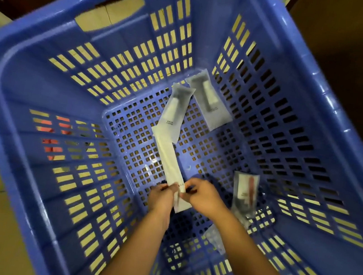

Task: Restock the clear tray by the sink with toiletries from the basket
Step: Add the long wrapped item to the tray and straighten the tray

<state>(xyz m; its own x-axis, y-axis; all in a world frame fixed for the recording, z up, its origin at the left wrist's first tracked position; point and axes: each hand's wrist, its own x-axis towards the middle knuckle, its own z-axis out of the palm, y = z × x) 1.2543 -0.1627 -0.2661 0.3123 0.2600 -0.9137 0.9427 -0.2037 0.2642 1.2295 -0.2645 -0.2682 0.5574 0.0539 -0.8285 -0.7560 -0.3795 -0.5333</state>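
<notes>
Currently, the left hand (pixel 161 196) and right hand (pixel 204 199) both pinch the near end of a long white paper sachet (pixel 167 159), which extends over the floor centre of the blue slotted plastic basket (pixel 51 24). A grey translucent packet (pixel 175 110) and a second grey packet (pixel 210 101) lie at the basket floor's far end. A clear packet holding a red item (pixel 245 192) is near the basket's right wall.
</notes>
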